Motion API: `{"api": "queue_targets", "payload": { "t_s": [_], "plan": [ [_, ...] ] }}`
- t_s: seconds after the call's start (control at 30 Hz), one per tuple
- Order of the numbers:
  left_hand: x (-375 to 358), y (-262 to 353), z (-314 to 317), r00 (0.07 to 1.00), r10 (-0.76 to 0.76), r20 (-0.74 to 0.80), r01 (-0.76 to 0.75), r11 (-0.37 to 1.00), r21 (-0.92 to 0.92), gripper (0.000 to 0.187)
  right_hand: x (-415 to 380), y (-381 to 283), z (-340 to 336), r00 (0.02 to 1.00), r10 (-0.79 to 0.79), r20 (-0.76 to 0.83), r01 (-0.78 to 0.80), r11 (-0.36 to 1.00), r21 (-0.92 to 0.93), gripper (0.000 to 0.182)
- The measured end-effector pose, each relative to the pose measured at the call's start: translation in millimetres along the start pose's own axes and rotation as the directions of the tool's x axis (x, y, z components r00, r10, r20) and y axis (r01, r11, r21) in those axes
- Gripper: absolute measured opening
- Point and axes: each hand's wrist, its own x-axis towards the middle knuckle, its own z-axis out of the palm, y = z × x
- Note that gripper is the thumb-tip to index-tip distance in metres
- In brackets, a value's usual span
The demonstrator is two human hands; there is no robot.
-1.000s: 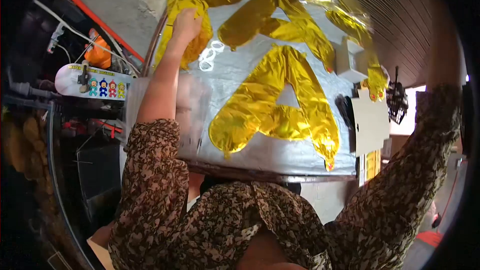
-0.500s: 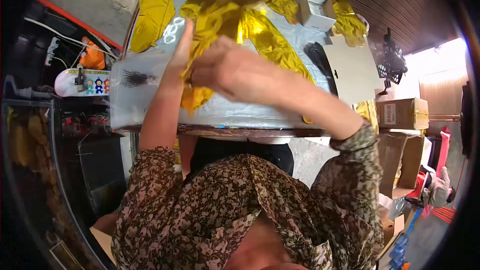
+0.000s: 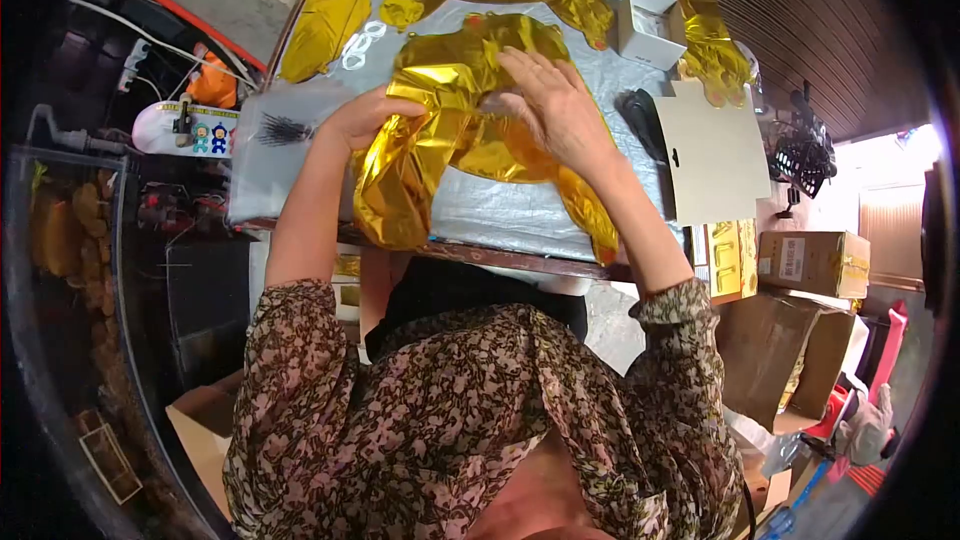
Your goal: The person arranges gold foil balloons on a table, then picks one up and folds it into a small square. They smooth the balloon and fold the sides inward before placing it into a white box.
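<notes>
A crinkled, flat gold foil balloon [image 3: 440,85] lies in loose folds at the near side of the table, part of it hanging at the edge. My left hand [image 3: 372,118] is closed on a fold at its left side. My right hand [image 3: 560,110] rests over its right side, fingers stretched out and thumb apart, touching the foil. More flat gold foil balloons [image 3: 325,15] lie at the left, the back and the right of the table.
On the silvery table cover [image 3: 480,210] stand a white open box [image 3: 652,35], a black item [image 3: 640,120], a flat card sheet [image 3: 710,155], white rings [image 3: 360,45] and dark thin strands [image 3: 283,128]. Cardboard boxes [image 3: 815,262] stand to the right, a skateboard [image 3: 185,130] to the left.
My hands have moved apart, the right one swinging back to the right. The near gold foil balloon has shifted and is now folded and spread between them. The view has shifted slightly.
</notes>
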Motion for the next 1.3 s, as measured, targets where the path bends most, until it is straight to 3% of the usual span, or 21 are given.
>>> {"api": "queue_targets", "payload": {
  "t_s": [0.03, 0.1, 0.13, 0.23, 0.33, 0.37, 0.4, 0.47, 0.53, 0.57, 0.77, 0.9, 0.97, 1.0, 1.13, 1.2, 1.3],
  "plan": [
    [-3.7, 2.6, 3.1, 1.000, 0.002, 0.010, -0.002, 1.000, 0.016, 0.036, -5.7, 9.4, 13.7, 1.000, 0.002, -0.001, -0.002, 1.000, 0.003, 0.050],
    [3.1, 0.3, -8.6, 0.999, -0.015, 0.041, 0.011, 0.997, 0.080, 0.037, -16.1, 23.8, 45.0, 0.983, 0.115, 0.146, -0.075, 0.964, -0.254, 0.055],
    [3.6, 5.7, -4.4, 0.999, -0.048, 0.007, 0.047, 0.996, 0.079, 0.038, -22.6, 31.4, 55.0, 0.965, 0.155, 0.212, -0.089, 0.952, -0.294, 0.057],
    [5.6, 7.8, -16.8, 0.996, -0.069, -0.050, 0.073, 0.994, 0.086, 0.040, -30.8, 33.6, 60.4, 0.964, 0.242, 0.114, -0.183, 0.907, -0.378, 0.058],
    [-20.4, 15.4, -4.7, 0.997, 0.047, -0.065, -0.047, 0.999, -0.005, 0.039, -28.0, 18.8, 53.0, 0.924, 0.350, 0.151, -0.245, 0.849, -0.469, 0.058],
    [-22.7, 13.6, -3.9, 0.983, 0.113, -0.144, -0.068, 0.956, 0.286, 0.039, -29.8, 10.3, 46.9, 0.919, 0.365, 0.152, -0.257, 0.843, -0.473, 0.058],
    [-23.5, 11.7, -5.3, 0.959, 0.204, -0.197, -0.063, 0.831, 0.553, 0.038, -32.4, 1.1, 41.6, 0.880, 0.445, 0.168, -0.324, 0.820, -0.472, 0.058],
    [-18.4, -11.8, -10.4, 0.947, 0.285, -0.149, -0.160, 0.819, 0.552, 0.037, -44.3, -7.3, 43.8, 0.809, 0.556, 0.190, -0.438, 0.787, -0.435, 0.061],
    [-20.8, -29.9, -6.8, 0.872, 0.463, -0.160, -0.188, 0.618, 0.763, 0.039, -56.6, -6.2, 59.2, 0.846, 0.512, 0.148, -0.399, 0.793, -0.460, 0.062],
    [-23.4, -36.2, -9.3, 0.831, 0.529, -0.170, -0.213, 0.586, 0.782, 0.043, -57.0, -4.2, 66.9, 0.884, 0.456, 0.103, -0.358, 0.802, -0.479, 0.064],
    [-47.4, -51.5, -18.0, 0.717, 0.662, -0.219, -0.211, 0.505, 0.837, 0.047, -22.9, 12.8, 95.3, 0.917, 0.360, 0.174, -0.264, 0.871, -0.415, 0.064],
    [-49.0, -46.4, -12.4, 0.717, 0.663, -0.215, -0.234, 0.520, 0.822, 0.049, -22.2, 2.9, 77.3, 0.901, 0.382, 0.206, -0.264, 0.859, -0.439, 0.062],
    [-43.4, -42.9, -7.7, 0.773, 0.577, -0.263, -0.257, 0.664, 0.702, 0.051, -27.5, 1.8, 63.6, 0.884, 0.424, 0.198, -0.282, 0.820, -0.499, 0.061],
    [-39.9, -39.8, -6.7, 0.773, 0.576, -0.267, -0.255, 0.667, 0.700, 0.051, -30.9, 4.0, 58.2, 0.875, 0.443, 0.196, -0.290, 0.802, -0.523, 0.061],
    [-20.1, -25.6, -6.5, 0.788, 0.577, -0.214, -0.207, 0.577, 0.790, 0.055, -34.1, 15.5, 52.0, 0.858, 0.480, 0.183, -0.329, 0.786, -0.524, 0.060],
    [-8.6, -28.8, -8.2, 0.725, 0.677, -0.128, -0.239, 0.421, 0.875, 0.049, -27.9, 22.9, 53.2, 0.859, 0.478, 0.184, -0.324, 0.786, -0.527, 0.059],
    [-6.2, -28.7, -9.5, 0.706, 0.698, -0.119, -0.221, 0.377, 0.900, 0.043, -18.2, 26.8, 54.9, 0.869, 0.461, 0.180, -0.316, 0.796, -0.517, 0.057]
  ]
}}
